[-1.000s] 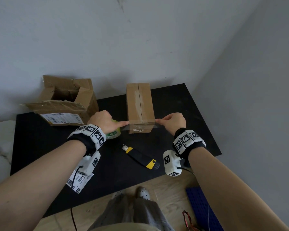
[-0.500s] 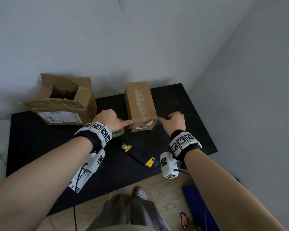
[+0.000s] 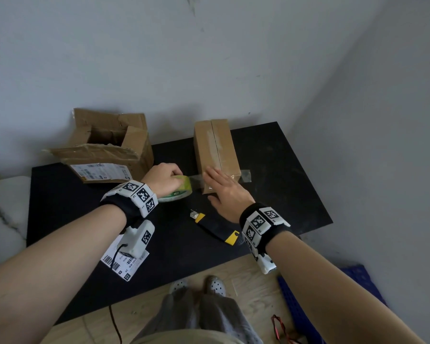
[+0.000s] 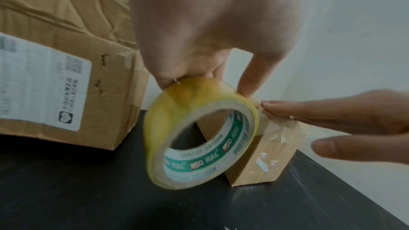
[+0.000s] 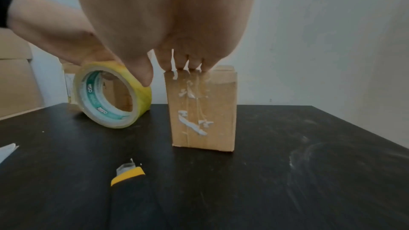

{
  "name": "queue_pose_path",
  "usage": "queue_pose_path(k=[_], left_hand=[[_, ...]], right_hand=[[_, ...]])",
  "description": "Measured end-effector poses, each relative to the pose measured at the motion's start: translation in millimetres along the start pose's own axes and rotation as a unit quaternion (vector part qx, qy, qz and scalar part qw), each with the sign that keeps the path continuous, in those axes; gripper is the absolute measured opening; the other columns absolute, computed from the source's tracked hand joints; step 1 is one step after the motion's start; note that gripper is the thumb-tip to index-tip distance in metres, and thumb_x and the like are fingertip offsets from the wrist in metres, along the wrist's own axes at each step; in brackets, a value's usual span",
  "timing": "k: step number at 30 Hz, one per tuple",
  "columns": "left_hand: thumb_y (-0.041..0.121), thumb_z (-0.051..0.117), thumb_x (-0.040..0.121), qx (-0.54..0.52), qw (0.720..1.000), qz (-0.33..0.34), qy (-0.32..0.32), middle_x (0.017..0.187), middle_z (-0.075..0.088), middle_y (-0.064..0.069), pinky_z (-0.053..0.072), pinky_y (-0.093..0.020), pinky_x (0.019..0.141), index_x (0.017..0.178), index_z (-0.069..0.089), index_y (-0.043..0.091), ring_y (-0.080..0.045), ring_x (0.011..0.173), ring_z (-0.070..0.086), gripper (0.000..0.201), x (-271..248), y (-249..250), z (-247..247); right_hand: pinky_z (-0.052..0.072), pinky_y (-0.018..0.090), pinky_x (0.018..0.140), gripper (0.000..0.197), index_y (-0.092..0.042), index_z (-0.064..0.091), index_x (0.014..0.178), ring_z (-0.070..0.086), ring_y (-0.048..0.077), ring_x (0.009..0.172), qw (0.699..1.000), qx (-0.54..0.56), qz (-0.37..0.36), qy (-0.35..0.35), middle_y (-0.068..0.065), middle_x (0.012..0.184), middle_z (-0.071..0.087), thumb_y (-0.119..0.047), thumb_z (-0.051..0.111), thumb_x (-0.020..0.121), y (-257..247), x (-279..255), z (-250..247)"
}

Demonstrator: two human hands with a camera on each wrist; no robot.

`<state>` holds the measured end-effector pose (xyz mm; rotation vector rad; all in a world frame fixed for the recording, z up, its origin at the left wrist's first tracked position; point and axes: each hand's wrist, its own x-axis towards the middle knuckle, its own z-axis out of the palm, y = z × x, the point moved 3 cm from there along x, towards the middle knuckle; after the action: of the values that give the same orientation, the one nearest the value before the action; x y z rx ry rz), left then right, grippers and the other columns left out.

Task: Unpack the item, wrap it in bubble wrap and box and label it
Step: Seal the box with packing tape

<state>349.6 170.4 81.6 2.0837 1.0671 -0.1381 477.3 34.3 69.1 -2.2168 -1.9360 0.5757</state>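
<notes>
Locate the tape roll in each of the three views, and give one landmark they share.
Head: the tape roll is left of centre, gripped by the left hand, just left of the small closed box.
Left wrist: the roll fills the centre, hanging under the fingers.
Right wrist: the roll is at middle left, on the black table.
Shared landmark: the small closed box, right of the roll in all three views.

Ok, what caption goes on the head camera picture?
Left hand holds the tape roll while right hand presses tape onto the small box.
</notes>
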Motion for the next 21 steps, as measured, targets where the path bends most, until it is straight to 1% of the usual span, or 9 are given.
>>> queue_pose_path(k=[3, 5, 8, 11, 13, 17, 19, 20, 21], left_hand=[[0.024, 0.062, 0.088, -0.048, 0.997, 0.014, -0.055, 0.1, 0.06, -0.001, 0.046, -0.031, 0.079, 0.117, 0.054, 0.021, -0.016, 0.095, 0.057, 0.03, -3.5, -6.6, 3.4], [0.024, 0.064, 0.087, -0.051, 0.997, 0.022, -0.055, 0.104, 0.062, -0.003, 0.047, -0.034, 0.083, 0.115, 0.056, 0.023, -0.015, 0.098, 0.056, 0.03, -4.7, -8.6, 3.4], [0.023, 0.066, 0.085, -0.046, 0.997, 0.024, -0.051, 0.109, 0.066, -0.007, 0.049, -0.039, 0.091, 0.112, 0.062, 0.02, -0.02, 0.103, 0.061, 0.027, 0.6, -9.5, 3.4], [0.025, 0.065, 0.086, 0.018, 0.999, 0.009, -0.041, 0.114, 0.065, -0.007, 0.047, -0.038, 0.094, 0.113, 0.063, 0.016, -0.02, 0.109, 0.059, 0.029, 6.3, -14.0, 3.5], [0.025, 0.064, 0.087, 0.035, 0.999, 0.001, -0.036, 0.117, 0.064, -0.007, 0.046, -0.037, 0.096, 0.115, 0.063, 0.015, -0.02, 0.113, 0.057, 0.03, 8.7, -18.2, 5.2], [0.025, 0.064, 0.087, 0.009, 0.998, 0.012, -0.06, 0.125, 0.057, -0.005, 0.045, -0.042, 0.097, 0.119, 0.056, 0.024, -0.022, 0.117, 0.054, 0.034, 8.3, -18.8, 9.4], [0.024, 0.063, 0.087, -0.009, 0.997, 0.025, -0.078, 0.124, 0.056, -0.004, 0.046, -0.046, 0.096, 0.113, 0.055, 0.028, -0.024, 0.114, 0.055, 0.028, 7.0, -16.9, 9.2], [0.024, 0.063, 0.087, -0.013, 0.996, 0.029, -0.083, 0.121, 0.057, -0.005, 0.047, -0.047, 0.094, 0.108, 0.055, 0.029, -0.024, 0.112, 0.057, 0.023, 6.2, -16.9, 8.6], [0.024, 0.063, 0.086, -0.016, 0.996, 0.032, -0.085, 0.118, 0.058, -0.005, 0.048, -0.048, 0.093, 0.104, 0.054, 0.03, -0.024, 0.109, 0.058, 0.02, 5.5, -16.9, 7.9]], right_hand=[[0.012, 0.037, 0.121, 0.063, -0.017, 0.013, 0.151, 0.002, 0.016, 0.147, 1.0, -0.017, 0.001, -0.009, 0.001, 0.16, 0.005, -0.018, 0.044, 0.096, 5.7, 0.3, 5.2], [0.01, 0.035, 0.121, 0.064, -0.017, 0.012, 0.151, 0.002, 0.016, 0.147, 1.0, -0.027, -0.006, -0.014, 0.001, 0.16, 0.004, -0.015, 0.044, 0.096, 5.0, 1.4, 5.3], [0.011, 0.034, 0.121, 0.064, -0.017, 0.014, 0.151, 0.004, 0.016, 0.147, 0.999, -0.029, -0.01, -0.01, 0.001, 0.16, 0.006, -0.011, 0.043, 0.095, 5.1, 1.9, 5.6], [0.011, 0.035, 0.121, 0.065, -0.018, 0.014, 0.151, 0.004, 0.015, 0.147, 1.0, -0.017, -0.003, -0.01, 0.0, 0.16, 0.006, -0.008, 0.043, 0.094, 7.5, 2.1, 7.2], [0.011, 0.035, 0.121, 0.065, -0.019, 0.015, 0.151, 0.003, 0.014, 0.147, 1.0, -0.011, -0.001, -0.011, -0.001, 0.16, 0.006, -0.008, 0.044, 0.093, 7.1, 2.6, 6.9], [0.011, 0.034, 0.12, 0.064, -0.018, 0.022, 0.149, 0.007, 0.015, 0.147, 0.999, 0.026, 0.011, 0.018, 0.0, 0.159, 0.012, -0.008, 0.048, 0.092, 3.7, 0.9, 2.5], [0.017, 0.035, 0.118, 0.061, -0.016, 0.029, 0.147, 0.016, 0.019, 0.145, 0.998, 0.023, 0.017, 0.047, 0.003, 0.158, 0.018, -0.011, 0.053, 0.091, 0.6, -3.0, -1.0], [0.025, 0.037, 0.114, 0.057, -0.013, 0.036, 0.143, 0.028, 0.023, 0.141, 0.997, 0.01, 0.011, 0.078, 0.007, 0.154, 0.027, -0.011, 0.056, 0.089, -2.2, -6.3, -2.6], [0.037, 0.039, 0.106, 0.051, -0.01, 0.047, 0.136, 0.043, 0.027, 0.131, 0.993, -0.011, -0.001, 0.115, 0.011, 0.147, 0.039, -0.011, 0.059, 0.087, -6.6, -10.1, -3.3]])
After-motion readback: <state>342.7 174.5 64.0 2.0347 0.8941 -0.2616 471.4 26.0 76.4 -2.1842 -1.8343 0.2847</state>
